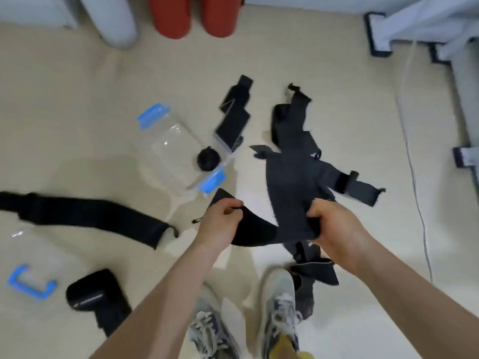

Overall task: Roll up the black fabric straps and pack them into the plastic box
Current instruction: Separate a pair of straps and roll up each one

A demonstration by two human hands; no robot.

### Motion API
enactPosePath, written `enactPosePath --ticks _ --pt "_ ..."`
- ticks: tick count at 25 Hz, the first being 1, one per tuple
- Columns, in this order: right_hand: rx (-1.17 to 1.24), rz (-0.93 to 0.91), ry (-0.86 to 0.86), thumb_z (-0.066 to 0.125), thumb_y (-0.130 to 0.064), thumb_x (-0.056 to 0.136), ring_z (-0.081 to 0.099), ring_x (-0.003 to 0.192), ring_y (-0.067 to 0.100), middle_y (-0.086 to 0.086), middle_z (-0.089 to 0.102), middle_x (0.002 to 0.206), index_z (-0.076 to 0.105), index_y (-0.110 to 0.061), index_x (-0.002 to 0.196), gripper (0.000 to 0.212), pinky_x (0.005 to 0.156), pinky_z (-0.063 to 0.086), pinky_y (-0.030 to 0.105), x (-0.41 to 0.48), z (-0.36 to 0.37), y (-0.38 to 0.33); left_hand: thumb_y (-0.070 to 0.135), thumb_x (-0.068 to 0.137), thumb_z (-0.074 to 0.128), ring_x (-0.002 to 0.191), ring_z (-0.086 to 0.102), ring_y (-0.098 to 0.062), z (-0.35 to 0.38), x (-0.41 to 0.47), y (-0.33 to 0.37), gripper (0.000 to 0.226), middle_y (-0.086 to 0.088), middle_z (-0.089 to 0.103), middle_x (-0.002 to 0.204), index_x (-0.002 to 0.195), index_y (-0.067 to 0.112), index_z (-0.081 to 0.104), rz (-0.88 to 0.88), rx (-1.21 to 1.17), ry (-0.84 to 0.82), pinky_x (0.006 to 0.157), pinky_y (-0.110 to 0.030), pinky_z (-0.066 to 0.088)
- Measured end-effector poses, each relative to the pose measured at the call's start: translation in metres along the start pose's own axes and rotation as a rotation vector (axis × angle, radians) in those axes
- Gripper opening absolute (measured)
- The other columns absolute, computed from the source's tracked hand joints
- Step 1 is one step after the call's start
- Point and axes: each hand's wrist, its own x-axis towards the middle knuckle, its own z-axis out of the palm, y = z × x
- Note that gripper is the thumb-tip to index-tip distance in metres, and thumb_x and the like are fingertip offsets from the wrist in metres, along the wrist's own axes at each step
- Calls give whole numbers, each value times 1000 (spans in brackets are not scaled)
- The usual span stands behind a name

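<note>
The step in hand is judged to be the start of rolling the held strap (255, 235), which is stretched between the two hands in the lower centre of the frame. To do it well, this band should first be separated from the strap bundle (293, 177) that spreads above the right hand, so that only one band is worked. Its end should then be folded flat and turned tightly over itself, with the edges kept in line. Otherwise the roll is likely to come out too loose for the plastic box (168, 149).

This clear box with blue clips is found on the floor, left of the centre. One rolled strap (208, 159) appears to lie already at its right end.

The left hand (220, 220) is closed, and the black end of the held strap is pinched by its curled fingers. The right hand (334, 226) is closed too. The lower edge of the strap bundle is gripped there, where the held strap joins it.

A further strap (90, 216) is seen flat on the floor at the left, well apart from the hands and not yet rolled.
</note>
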Motion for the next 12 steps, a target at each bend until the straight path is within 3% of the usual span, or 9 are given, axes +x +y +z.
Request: enactPosePath --ticks 3,6,7,10,12 --pt "197 -52 215 47 -4 82 57 81 28 11 58 86 58 -8 89 14 76 47 39 26 -57 9 16 96 50 111 60 -21 49 39 1 31 1 62 127 123 26 61 128 383 -96 92 -32 47" --pt "161 -99 265 45 2 86 64 59 17 4 64 69 56 -15 76 22 57 53 30 56 -96 18 19 97 51 118 56 -22 96 85 12 41 -2 54 137 138 23 51 185 560 -119 91 -25 42" --pt "132 -104 272 45 2 86 64 56 17 4 65 67 58 -15 74 24 54 54 31 67 -106 23 17 96 53 115 56 -21 112 102 18 43 -1 53 135 139 23 50 208 551 -103 88 -24 42" --pt "46 -138 276 49 0 85 69 72 27 13 72 78 66 -15 80 24 69 57 42 111 -134 41 9 93 55 90 57 -17 158 156 35 44 0 54 117 135 24 54 229 366 -107 76 -24 48" --pt "52 -158 255 49 1 85 66 72 26 10 69 77 65 -14 79 23 65 53 36 143 -146 46 5 89 55 87 60 -21 173 203 54 43 -2 58 116 124 30 62 281 274 -19 82 -34 55"
